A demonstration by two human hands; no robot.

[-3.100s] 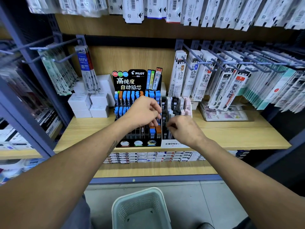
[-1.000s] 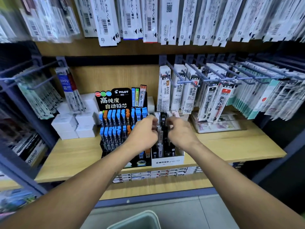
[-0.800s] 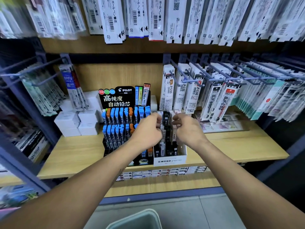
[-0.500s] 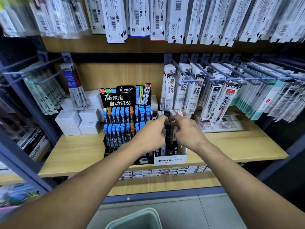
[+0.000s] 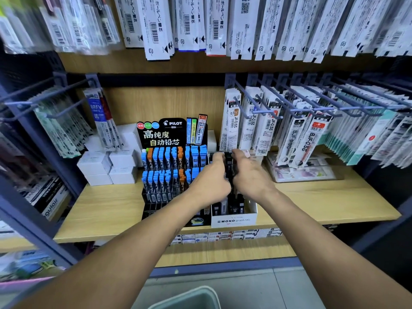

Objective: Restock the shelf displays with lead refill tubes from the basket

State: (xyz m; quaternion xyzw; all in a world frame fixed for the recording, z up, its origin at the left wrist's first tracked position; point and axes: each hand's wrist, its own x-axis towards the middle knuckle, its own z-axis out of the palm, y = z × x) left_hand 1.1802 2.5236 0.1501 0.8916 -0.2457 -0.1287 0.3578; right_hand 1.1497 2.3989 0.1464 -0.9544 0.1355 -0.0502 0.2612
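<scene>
Stationery aisle, wooden shelf [image 5: 323, 204] at chest height, pegged refill packs hanging above and to the right. Task item: a dark lead refill tube [image 5: 228, 163], held between both hands over the back rows of the white MONO display box [image 5: 234, 219], which sits at the shelf's front edge, near the middle. Tube stands roughly upright, long axis vertical with a slight lean toward the back panel, cap end up; lower end hidden behind the hands. Left hand [image 5: 209, 181] has fingers curled toward the tube, fingertips at its upper part; right hand [image 5: 252, 175] mirrors it, thumb and forefinger appearing to pinch the same tube, though blur makes the exact contact hard to read. Step in hand, by my reading: seating a tube into a rear slot of the MONO box. Next move likely calls for lining the lower end over a free slot and pressing straight down, keeping neighbours from tipping. Just left, touching or nearly so, stands the black PILOT display [image 5: 162, 134] with blue- and orange-capped tubes. Basket [image 5: 189, 297] rim shows on the floor below.
</scene>
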